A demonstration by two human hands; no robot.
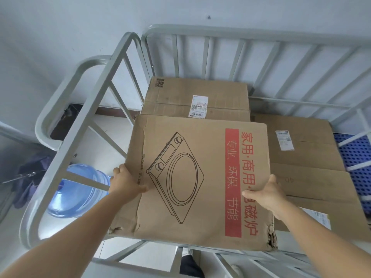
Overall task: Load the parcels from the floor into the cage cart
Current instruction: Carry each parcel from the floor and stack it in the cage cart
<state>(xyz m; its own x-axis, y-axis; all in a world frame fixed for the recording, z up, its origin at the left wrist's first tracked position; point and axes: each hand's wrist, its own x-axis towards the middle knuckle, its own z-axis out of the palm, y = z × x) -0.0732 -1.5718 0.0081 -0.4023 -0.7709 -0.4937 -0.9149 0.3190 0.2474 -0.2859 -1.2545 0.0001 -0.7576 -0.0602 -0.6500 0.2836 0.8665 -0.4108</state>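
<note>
Over the cage cart (pixel 249 35), our left hand (pixel 125 182) and right hand (pixel 266 194) grip the printed carton (pixel 200 177) by its sides; next, lower it flat.

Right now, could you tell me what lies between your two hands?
Only the printed box itself: left hand and right hand grip its opposite edges, in the head view.
</note>
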